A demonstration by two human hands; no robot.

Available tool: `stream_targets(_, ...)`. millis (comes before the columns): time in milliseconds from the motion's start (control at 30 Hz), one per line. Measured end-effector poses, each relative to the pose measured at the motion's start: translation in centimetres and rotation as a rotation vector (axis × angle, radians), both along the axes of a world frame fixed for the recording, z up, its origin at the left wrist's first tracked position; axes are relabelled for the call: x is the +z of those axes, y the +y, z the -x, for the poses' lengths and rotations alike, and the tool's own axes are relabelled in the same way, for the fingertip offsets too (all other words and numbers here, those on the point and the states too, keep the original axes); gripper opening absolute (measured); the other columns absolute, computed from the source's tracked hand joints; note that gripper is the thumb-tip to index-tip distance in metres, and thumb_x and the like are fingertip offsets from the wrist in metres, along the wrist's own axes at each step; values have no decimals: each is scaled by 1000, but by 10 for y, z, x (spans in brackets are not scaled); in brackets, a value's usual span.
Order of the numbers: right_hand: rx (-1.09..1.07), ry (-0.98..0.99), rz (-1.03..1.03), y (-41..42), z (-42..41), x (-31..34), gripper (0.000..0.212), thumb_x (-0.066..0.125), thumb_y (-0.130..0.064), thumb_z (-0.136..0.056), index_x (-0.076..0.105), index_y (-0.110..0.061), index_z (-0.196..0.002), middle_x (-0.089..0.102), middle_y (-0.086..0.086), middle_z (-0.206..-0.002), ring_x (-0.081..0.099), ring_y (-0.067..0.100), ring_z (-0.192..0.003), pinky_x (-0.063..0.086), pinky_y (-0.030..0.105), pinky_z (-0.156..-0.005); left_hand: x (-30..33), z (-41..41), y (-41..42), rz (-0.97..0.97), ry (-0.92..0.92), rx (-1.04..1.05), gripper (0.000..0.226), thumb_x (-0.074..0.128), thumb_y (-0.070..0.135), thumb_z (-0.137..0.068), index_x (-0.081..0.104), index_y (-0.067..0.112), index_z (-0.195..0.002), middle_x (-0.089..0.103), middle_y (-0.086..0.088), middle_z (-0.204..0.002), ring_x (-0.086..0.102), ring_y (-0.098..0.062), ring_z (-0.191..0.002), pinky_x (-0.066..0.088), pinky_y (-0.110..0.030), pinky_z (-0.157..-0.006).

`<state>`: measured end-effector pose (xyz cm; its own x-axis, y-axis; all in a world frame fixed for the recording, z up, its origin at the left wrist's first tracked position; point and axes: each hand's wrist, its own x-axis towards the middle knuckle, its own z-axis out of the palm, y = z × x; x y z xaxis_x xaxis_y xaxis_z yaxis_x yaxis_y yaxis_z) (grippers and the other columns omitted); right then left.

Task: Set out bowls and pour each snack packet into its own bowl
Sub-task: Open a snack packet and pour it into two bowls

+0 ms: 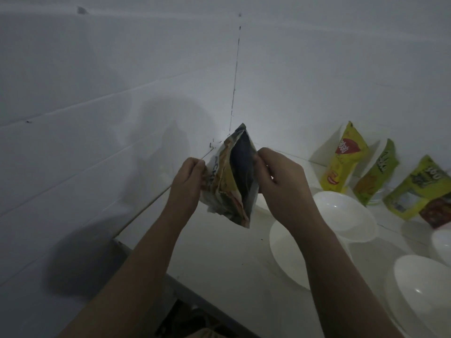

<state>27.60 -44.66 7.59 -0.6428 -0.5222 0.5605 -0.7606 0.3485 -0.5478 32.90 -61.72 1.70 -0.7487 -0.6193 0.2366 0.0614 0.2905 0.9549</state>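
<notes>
Item: one snack packet (230,176), held in the air over the white counter (219,259), left hand (186,181) pinching one edge of its mouth, right hand (275,181) pinching the other, dark interior showing but contents not discernible in the dim light. Nearby: four white bowls, one (344,213) in full view, one (288,254) partly behind the right forearm, one (419,289) and another (441,245) cut off at the frame edge. Against the wall: yellow packet (341,157), green packet (377,176), yellow-green packet (419,189), printing blurred.
</notes>
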Motion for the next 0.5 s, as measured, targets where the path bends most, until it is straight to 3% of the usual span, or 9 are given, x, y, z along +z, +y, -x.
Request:
stream_targets(100,21,43,-17,12,5,-1,32,41,-19,-103,47,-4,-75,42,-4,-63,43,11,-70,31,15,-57,-18,24,-2,-186,-265,50,39,34,41,-103,47,10,-122,52,-7,-117,52,-22,-104,48,-36,-88)
stream_targets(200,35,81,-15,25,10,-1,31,41,-19,-102,45,-7,-74,40,-7,-62,44,8,-70,31,13,-57,-28,41,3,-418,-275,-15,49,31,40,-104,50,3,-130,57,-13,-123,56,-30,-113,46,-45,-102)
stream_targets(300,45,83,0,36,17,2,31,42,-18,-102,44,-8,-73,40,-6,-62,44,8,-69,30,11,-57,-39,52,5,-590,-252,-117,45,38,33,-103,54,-3,-125,60,-20,-122,60,-34,-112,51,-44,-96)
stream_targets(433,104,79,21,42,25,3,31,44,-13,-102,43,-6,-72,39,-6,-63,42,8,-64,29,10,-57,-39,62,9,-713,-260,-203,28,43,19,-102,59,-3,-108,61,-20,-108,61,-31,-97,54,-40,-71)
stream_targets(500,108,91,10,42,32,3,31,45,-13,-102,40,-9,-71,35,-8,-62,39,5,-61,29,11,-57,-39,69,4,-774,-260,-189,32,40,20,-102,57,-3,-117,62,-21,-114,61,-33,-103,56,-41,-71)
